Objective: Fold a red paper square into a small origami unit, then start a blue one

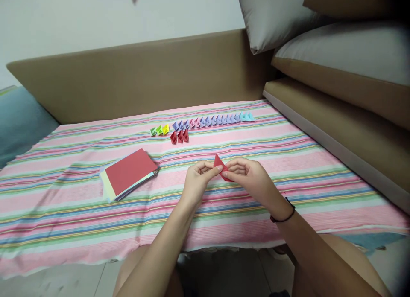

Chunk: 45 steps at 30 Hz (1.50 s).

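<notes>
A small piece of folded red paper [217, 161] is pinched between both hands over the striped cloth, one pointed corner sticking up. My left hand [201, 177] grips it from the left, thumb laid across its face. On the other side, my right hand [248, 174] has its thumb against the lower right part, fingers curled behind. The fingers cover part of the paper's lower edge. Beyond the hands sit several small dark red folded paper boats [180, 137]. Behind these runs a long row of purple, pink and blue paper boats [213, 120].
A stack of coloured paper sheets with a red sheet [131, 171] on top lies to the left. Green and yellow paper boats [159, 130] stand left of the long row. A brown backrest [144, 79] closes off the back, and grey-brown cushions [346, 62] are piled at right.
</notes>
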Available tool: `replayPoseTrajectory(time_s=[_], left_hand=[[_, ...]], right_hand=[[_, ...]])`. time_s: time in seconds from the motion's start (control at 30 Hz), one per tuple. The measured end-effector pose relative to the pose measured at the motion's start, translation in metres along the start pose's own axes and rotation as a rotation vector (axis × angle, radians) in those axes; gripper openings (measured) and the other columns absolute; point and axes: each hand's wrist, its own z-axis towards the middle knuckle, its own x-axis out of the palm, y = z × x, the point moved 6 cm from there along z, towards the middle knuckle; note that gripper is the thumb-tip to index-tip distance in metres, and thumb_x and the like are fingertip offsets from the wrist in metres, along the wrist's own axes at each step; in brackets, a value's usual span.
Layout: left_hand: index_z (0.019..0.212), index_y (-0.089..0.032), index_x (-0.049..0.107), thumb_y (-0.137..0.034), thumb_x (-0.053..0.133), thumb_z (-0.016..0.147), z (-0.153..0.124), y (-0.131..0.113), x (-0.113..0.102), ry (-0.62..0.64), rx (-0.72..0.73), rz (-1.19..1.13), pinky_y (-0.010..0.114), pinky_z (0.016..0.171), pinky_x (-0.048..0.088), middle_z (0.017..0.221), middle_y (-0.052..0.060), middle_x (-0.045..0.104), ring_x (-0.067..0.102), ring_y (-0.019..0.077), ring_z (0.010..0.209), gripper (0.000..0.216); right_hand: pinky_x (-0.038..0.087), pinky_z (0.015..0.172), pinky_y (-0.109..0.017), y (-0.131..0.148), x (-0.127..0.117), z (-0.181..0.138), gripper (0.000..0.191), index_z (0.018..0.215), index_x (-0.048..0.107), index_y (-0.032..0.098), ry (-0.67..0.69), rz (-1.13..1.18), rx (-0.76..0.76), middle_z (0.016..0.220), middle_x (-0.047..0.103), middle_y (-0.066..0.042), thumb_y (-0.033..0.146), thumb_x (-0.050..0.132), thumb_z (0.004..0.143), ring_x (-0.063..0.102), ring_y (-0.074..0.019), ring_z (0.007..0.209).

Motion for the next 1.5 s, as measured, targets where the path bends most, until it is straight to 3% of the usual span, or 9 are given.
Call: replayPoseTrajectory(time_s=[0.13,0.2,0.47,0.9,1.03,1.13,1.27,1.33,1.5], left_hand=[[0.080,-0.015,0.068,-0.020,0.081,0.055,-0.001,-0.010,0.003,0.134,-0.011,0.121,0.023,0.067,0.048,0.071,0.001,0.069,0.063,0.0128,0.066,0.029],[0.075,-0.014,0.070,-0.022,0.080,0.056,-0.002,-0.013,0.001,0.180,-0.020,0.211,0.024,0.064,0.048,0.069,0.003,0.069,0.063,0.0144,0.064,0.023],[0.067,-0.013,0.071,-0.027,0.078,0.058,-0.002,-0.013,-0.007,0.190,-0.054,0.248,0.027,0.062,0.048,0.066,0.006,0.070,0.064,0.0184,0.064,0.018],[0.063,-0.014,0.066,-0.026,0.081,0.054,0.004,-0.004,-0.009,-0.018,-0.017,-0.015,0.023,0.064,0.046,0.064,0.000,0.064,0.058,0.0096,0.060,0.021],[0.061,-0.013,0.064,-0.036,0.075,0.062,0.008,-0.009,-0.028,-0.120,-0.084,-0.109,0.018,0.051,0.040,0.049,-0.004,0.051,0.050,0.0066,0.050,0.025],[0.065,-0.014,0.064,-0.036,0.075,0.062,0.009,-0.023,-0.046,-0.257,0.017,-0.085,0.017,0.053,0.043,0.049,-0.005,0.048,0.050,0.0066,0.050,0.025],[0.083,-0.017,0.066,-0.036,0.074,0.064,0.006,-0.025,-0.029,-0.081,0.015,-0.008,0.022,0.064,0.048,0.077,0.001,0.064,0.060,0.0113,0.070,0.028],[0.085,-0.016,0.067,-0.032,0.079,0.058,0.003,-0.018,-0.013,0.045,-0.023,0.072,0.023,0.064,0.048,0.075,0.002,0.065,0.059,0.0116,0.067,0.033],[0.057,-0.014,0.062,-0.036,0.079,0.055,0.001,-0.010,-0.008,-0.015,-0.016,0.140,0.023,0.054,0.044,0.059,0.002,0.063,0.055,0.0115,0.054,0.028]], right_hand=[[0.055,0.070,-0.033,-0.003,0.003,-0.001,0.025,0.079,0.063,0.014,0.037,0.021,0.068,0.073,0.069,-0.005,0.032,0.074,0.065,0.067,-0.0195,0.071],[0.055,0.069,-0.032,-0.004,0.004,-0.002,0.025,0.080,0.063,0.015,0.052,0.007,0.096,0.071,0.069,-0.004,0.030,0.075,0.064,0.068,-0.0195,0.071],[0.056,0.069,-0.032,0.002,0.005,-0.005,0.019,0.080,0.066,0.015,0.145,-0.101,0.109,0.072,0.072,-0.005,0.027,0.072,0.066,0.069,-0.0208,0.073],[0.056,0.069,-0.032,0.004,0.003,-0.005,0.019,0.079,0.064,0.016,0.092,-0.060,0.105,0.072,0.072,-0.004,0.026,0.073,0.065,0.069,-0.0208,0.072],[0.054,0.066,-0.031,0.000,0.001,-0.006,0.018,0.077,0.066,0.015,0.103,-0.137,0.102,0.070,0.071,-0.005,0.026,0.072,0.065,0.069,-0.0207,0.070],[0.054,0.064,-0.031,-0.001,-0.002,-0.005,0.019,0.077,0.066,0.015,0.066,-0.165,0.084,0.069,0.071,-0.005,0.028,0.073,0.065,0.068,-0.0209,0.069],[0.054,0.066,-0.032,0.000,-0.001,-0.004,0.023,0.078,0.065,0.015,0.038,-0.074,0.092,0.070,0.071,-0.004,0.030,0.075,0.063,0.068,-0.0206,0.070],[0.055,0.068,-0.033,-0.001,0.002,-0.004,0.024,0.078,0.064,0.016,0.055,-0.046,0.102,0.069,0.071,-0.004,0.030,0.075,0.062,0.069,-0.0205,0.071],[0.055,0.071,-0.034,-0.003,0.010,-0.004,0.024,0.081,0.065,0.016,0.108,-0.043,0.102,0.071,0.071,-0.004,0.030,0.074,0.064,0.069,-0.0208,0.073]])
